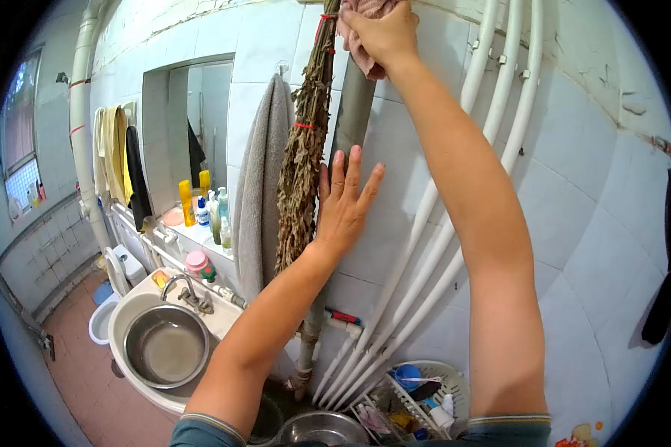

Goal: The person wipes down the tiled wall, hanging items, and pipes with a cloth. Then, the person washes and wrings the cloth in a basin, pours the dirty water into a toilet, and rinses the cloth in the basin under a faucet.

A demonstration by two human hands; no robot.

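High up, my right hand is wrapped round a crumpled pink cloth, held against the upper part of a thick grey pipe. My left hand is lower down, fingers spread and upright, in front of the same pipe. It is beside a long hanging bundle of dried leafy stalks, tied with red bands; whether it touches the bundle or the pipe I cannot tell. A grey towel hangs just left of the bundle.
Three white pipes slant down the tiled wall on the right. Lower left stands a sink holding a metal basin. Bottles line the mirror ledge. Below are another metal basin and a plastic rack of small items.
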